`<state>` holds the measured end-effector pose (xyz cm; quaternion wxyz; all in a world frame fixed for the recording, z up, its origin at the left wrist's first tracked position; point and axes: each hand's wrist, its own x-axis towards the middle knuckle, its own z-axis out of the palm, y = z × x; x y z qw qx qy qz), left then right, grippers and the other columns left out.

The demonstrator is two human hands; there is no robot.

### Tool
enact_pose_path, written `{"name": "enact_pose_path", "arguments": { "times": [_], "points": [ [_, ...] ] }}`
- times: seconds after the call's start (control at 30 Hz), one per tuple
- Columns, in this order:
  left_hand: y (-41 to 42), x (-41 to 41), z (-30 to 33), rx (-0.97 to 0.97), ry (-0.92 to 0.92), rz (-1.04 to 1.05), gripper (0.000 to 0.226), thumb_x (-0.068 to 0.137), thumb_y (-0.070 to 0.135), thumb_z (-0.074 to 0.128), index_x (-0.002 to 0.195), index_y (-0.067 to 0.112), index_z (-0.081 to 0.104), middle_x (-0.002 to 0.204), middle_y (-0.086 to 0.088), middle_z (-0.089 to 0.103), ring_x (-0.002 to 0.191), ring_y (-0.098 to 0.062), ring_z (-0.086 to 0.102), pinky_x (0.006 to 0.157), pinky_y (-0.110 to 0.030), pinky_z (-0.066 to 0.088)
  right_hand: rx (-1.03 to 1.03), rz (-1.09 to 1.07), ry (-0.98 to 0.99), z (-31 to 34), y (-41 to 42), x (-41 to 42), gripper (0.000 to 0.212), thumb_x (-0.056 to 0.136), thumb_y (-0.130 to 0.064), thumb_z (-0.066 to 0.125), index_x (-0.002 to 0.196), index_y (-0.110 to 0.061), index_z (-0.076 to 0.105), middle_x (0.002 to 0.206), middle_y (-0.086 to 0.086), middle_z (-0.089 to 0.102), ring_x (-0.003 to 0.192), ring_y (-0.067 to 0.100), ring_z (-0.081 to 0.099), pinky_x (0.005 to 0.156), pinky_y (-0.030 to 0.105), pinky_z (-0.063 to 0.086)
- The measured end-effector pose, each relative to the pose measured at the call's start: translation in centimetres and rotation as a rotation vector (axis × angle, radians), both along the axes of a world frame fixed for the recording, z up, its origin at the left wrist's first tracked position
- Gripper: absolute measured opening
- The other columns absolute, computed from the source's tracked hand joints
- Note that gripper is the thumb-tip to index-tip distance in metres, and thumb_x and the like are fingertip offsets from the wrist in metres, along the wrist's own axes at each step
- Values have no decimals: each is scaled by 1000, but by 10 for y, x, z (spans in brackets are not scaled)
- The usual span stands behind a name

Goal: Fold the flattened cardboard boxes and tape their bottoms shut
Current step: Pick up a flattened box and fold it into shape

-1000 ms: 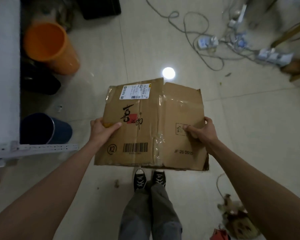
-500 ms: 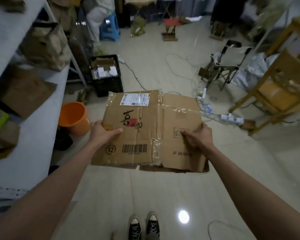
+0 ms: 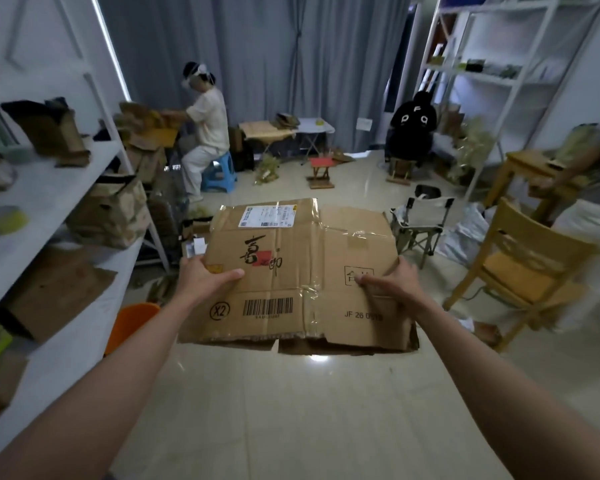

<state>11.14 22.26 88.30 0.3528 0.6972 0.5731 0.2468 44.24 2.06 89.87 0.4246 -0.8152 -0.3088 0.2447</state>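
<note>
Left hand (image 3: 201, 277): clamped on left edge of flattened cardboard box (image 3: 298, 275), thumb lying across printed top face near the red-and-black logo, fingers hidden underneath. Right hand (image 3: 394, 284): clamped on right edge, thumb on top beside the small square mark, fingers hidden below.

Box: held flat in mid-air at arm's reach, roughly level, above the pale tiled floor (image 3: 291, 410); touching nothing but the two hands. Shipping label (image 3: 266, 216) on far left panel, barcode (image 3: 268, 305) on near left panel. Old clear tape (image 3: 314, 271) running along centre crease, wrinkled and partly lifted. Near edge ragged, flaps not splayed.

Step in hand, judged: box picked up only, not yet opened into a tube; no bottom flaps folded, no fresh tape applied. Early in the task.

Next move, judged: push the two side edges toward each other so the panels pop square, then turn bottom-up and fold flaps in. Worn crease and old tape may resist or tear. No tape roll identifiable in view.

Surroundings: white shelving (image 3: 49, 202) at left with cardboard pieces, orange bucket (image 3: 132, 323) below, wooden chair (image 3: 527, 268) at right, other people working at far side.
</note>
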Motion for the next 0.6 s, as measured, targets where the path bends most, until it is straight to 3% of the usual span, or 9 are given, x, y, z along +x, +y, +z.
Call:
{"name": "enact_pose_path", "arguments": {
  "times": [0.1,0.17,0.33,0.5,0.6],
  "points": [
    [22,10,8,21,1,1,106,42,76,81,125,14,61,128,-9,56,107,-23,61,92,-43,55,5,-11,-37,6,26,12,103,59,-36,94,141,-11,37,142,11,35,132,29,39,110,46,39],
    [42,17,11,36,-1,6,110,40,79,79,127,13,60,129,-9,55,109,-23,60,93,-43,54,-4,-16,-64,10,49,19,107,56,-41,95,141,-11,35,141,11,35,132,29,39,112,48,38],
    [112,45,15,86,51,54,102,63,58,86,140,5,45,138,-13,39,124,-30,49,104,-46,45,11,-20,-106,16,128,38,114,56,-43,94,145,-12,30,143,13,32,135,34,36,112,54,36],
    [218,71,17,115,58,38,100,63,58,85,138,5,45,135,-12,39,122,-30,50,101,-46,47,33,-19,-167,20,233,61,112,57,-40,94,144,-10,30,144,13,32,132,32,38,109,48,37],
    [291,86,24,105,75,6,110,61,58,86,144,5,37,141,-13,35,129,-33,44,107,-51,42,16,-35,-200,25,302,73,112,58,-42,93,144,-10,28,143,14,31,131,32,37,109,49,39]
  ]
}}
